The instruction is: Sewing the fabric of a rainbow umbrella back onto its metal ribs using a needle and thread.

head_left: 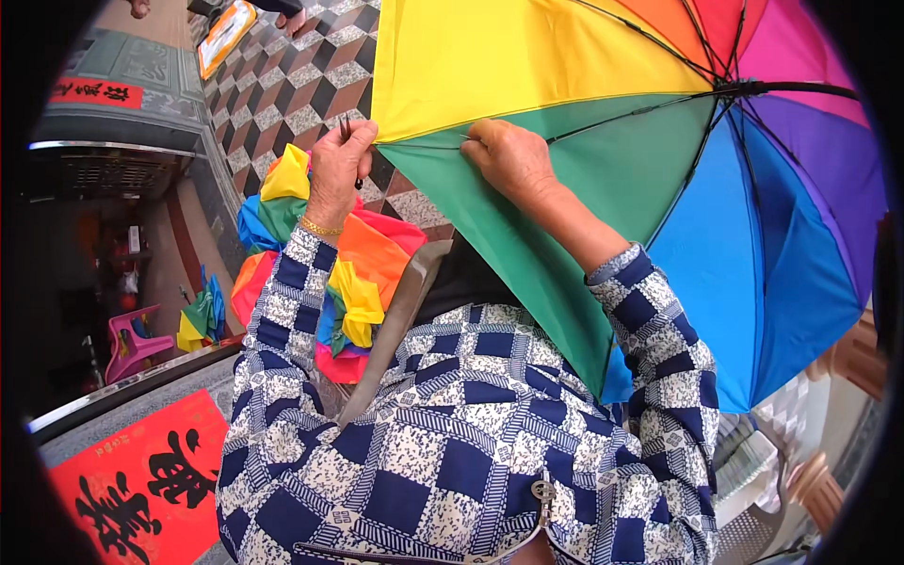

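Umbrella (603, 174), rainbow-panelled, spread open, lies right of the fabric pile (372, 247); black shaft (800, 88) points away from that pile. Left hand (336, 171) pinches the canopy tip; right hand (514, 162) is clenched, contents unclear.

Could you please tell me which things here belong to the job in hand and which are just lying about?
Job in hand:
rainbow umbrella
slim dark tool in the left grip
colourful cloth pile, probably

Lying about, it seems:
pink stool
orange-edged panel
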`<state>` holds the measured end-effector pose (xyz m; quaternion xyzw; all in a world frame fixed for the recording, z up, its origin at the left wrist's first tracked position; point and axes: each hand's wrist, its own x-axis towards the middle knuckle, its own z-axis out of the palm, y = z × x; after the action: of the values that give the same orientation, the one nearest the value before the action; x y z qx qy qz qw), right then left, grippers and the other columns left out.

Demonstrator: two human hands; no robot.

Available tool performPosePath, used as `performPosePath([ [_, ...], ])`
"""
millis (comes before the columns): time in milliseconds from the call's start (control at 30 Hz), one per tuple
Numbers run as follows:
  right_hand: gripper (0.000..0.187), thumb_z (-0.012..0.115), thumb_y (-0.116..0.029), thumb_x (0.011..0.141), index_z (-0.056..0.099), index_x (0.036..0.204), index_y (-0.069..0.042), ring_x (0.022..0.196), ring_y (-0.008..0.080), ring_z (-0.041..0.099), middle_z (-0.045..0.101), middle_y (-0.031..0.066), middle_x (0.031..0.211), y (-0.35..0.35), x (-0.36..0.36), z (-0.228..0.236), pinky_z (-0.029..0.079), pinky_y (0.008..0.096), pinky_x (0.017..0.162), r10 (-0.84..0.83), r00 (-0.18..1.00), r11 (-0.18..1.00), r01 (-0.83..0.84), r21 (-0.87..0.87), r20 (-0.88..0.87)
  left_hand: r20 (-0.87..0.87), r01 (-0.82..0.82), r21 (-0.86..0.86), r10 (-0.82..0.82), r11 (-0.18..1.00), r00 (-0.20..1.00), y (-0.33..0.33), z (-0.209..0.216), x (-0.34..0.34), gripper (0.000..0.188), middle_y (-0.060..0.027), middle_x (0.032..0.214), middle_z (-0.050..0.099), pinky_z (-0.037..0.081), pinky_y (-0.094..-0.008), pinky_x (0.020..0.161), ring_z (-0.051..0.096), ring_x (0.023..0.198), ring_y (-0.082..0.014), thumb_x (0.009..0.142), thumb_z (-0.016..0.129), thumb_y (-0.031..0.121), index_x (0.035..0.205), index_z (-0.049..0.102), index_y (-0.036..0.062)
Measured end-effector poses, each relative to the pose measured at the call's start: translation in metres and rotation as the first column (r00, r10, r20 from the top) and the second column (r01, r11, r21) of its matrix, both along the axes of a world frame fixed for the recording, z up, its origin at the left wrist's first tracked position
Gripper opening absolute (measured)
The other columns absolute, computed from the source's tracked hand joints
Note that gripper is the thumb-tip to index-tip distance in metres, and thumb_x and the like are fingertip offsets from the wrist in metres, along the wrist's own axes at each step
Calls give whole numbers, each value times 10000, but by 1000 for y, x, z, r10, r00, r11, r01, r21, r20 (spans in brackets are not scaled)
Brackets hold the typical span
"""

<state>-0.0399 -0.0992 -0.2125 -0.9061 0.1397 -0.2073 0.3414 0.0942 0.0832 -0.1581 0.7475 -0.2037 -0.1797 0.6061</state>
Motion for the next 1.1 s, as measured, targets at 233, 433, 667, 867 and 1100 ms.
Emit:
performPosePath([
  [233,256,616,-304,775,584,715,-58,738,331,611,624,134,748,-7,1,-1,483,458,635,78,997,995,-79,-57,-11,67,-52,-63,56,997,996,-12,4,-3,144,49,602,490,265,-181,417,369,468,-20,842,639,173,809,596,40],
  [433,221,614,-271,781,590,769,-52,767,340,606,617,151,780,-15,-18,14,483,459,654,81,986,996,-84,-15,-144,139,-8,22,4,1000,990,-27,17,-9,143,46,624,493,328,-179,460,423,518,-35,847,634,157,820,588,24],
  [667,252,601,-182,797,574,1012,-55,783,333,598,613,152,874,-22,-140,13,483,422,683,102,995,993,-101,64,-8,692,148,264,-294,953,659,-74,51,-45,164,-20,772,565,481,-275,630,584,713,-158,829,644,151,885,571,15],
  [867,250,622,-186,770,580,974,-49,804,336,588,606,135,872,74,-328,129,468,432,672,269,909,916,-140,376,-319,700,257,650,-695,716,166,-105,61,-99,392,-141,960,543,503,-408,653,608,785,-327,747,697,251,1037,513,60],
  [1100,246,653,-184,751,585,960,-73,709,300,562,553,101,757,111,-372,144,443,400,608,-1,934,1000,-8,-26,-358,612,145,768,-782,624,119,-103,66,-110,455,-131,958,509,491,-433,628,601,775,-336,725,704,331,1025,489,66],
])
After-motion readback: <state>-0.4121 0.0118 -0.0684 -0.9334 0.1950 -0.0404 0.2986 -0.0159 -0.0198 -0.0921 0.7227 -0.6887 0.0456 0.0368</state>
